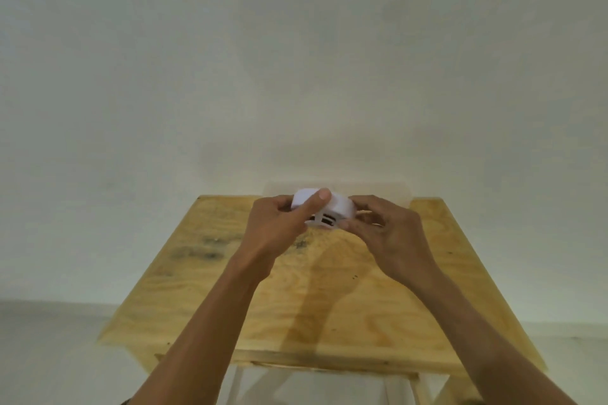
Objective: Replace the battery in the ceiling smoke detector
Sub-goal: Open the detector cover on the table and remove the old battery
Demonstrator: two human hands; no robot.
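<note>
Both hands grip a white smoke detector [324, 211] mounted on a plywood panel [362, 289] set against the pale ceiling [296, 59]. The left hand [279, 223] wraps the unit's left side, its thumb lying across the casing. The right hand [385, 223] closes on the right edge, fingers curled at the base. Dark vent slots show between the two hands.
</note>
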